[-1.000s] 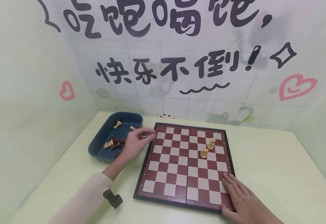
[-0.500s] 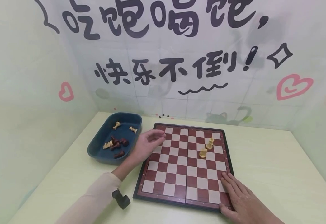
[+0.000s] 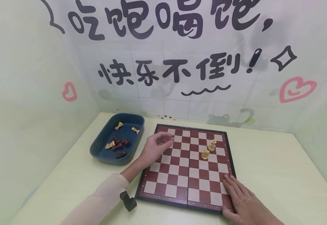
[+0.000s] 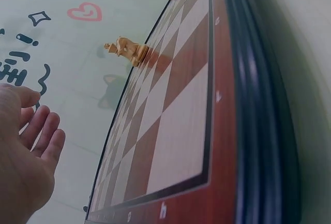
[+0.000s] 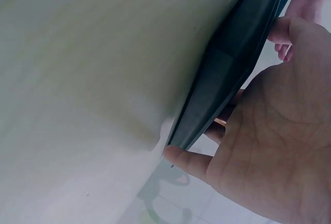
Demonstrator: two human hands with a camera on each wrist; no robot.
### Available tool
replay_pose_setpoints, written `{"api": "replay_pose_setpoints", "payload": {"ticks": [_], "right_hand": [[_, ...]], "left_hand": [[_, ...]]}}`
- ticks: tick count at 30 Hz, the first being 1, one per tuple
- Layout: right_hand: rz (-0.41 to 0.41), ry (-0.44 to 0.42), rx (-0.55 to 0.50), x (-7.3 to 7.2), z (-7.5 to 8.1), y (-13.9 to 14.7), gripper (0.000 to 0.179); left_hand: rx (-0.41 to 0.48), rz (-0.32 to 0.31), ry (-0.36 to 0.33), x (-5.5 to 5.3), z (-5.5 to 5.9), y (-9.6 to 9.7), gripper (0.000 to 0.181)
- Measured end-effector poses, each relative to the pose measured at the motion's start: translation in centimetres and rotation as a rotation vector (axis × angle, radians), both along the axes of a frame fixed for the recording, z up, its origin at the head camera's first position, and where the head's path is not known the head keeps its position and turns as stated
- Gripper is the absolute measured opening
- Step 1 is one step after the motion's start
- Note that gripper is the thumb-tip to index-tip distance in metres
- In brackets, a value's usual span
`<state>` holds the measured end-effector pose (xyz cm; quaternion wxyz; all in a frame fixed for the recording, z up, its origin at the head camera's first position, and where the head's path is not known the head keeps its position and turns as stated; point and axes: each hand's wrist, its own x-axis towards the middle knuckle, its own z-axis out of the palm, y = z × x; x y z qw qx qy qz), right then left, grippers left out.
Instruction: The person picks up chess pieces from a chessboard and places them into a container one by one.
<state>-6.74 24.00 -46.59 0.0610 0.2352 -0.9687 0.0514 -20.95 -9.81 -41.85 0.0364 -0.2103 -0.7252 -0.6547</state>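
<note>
My left hand (image 3: 158,147) hovers over the left half of the chessboard (image 3: 177,189), fingers loosely bent. In the left wrist view, nothing shows between the left fingers (image 4: 44,128). My right hand (image 3: 243,200) rests along the board's near right edge with its fingers straight. Seen from the right wrist, that hand (image 5: 274,131) lies against the board's dark side (image 5: 222,63). On the board's right half stand two pale chess pieces: a knight (image 3: 205,154) and, just behind it, a taller piece (image 3: 211,146). The two overlap in the left wrist view.
A dark blue tray (image 3: 129,120) sits left of the board, near the table's back. Inside lie several pale and dark red chess pieces (image 3: 121,154). A wall sheet with writing (image 3: 177,70) rises behind the table (image 3: 270,168).
My left hand has moved right, from beside the tray to over the board. My right hand and the two standing pieces keep their places.
</note>
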Motion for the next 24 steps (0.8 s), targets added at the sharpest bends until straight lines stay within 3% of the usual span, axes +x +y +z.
{"api": "replay_pose_setpoints", "payload": {"ticks": [10,24], "right_hand": [[0.031,0.072,0.001,-0.1,-0.5,0.4,0.085],[0.003,-0.018,-0.034,0.0,0.2,0.2,0.086]], "left_hand": [[-0.032,-0.014,-0.003,-0.1,-0.3,1.8,0.029],[-0.056,-0.052,-0.079,0.2,-0.5,4.4,0.035]]}}
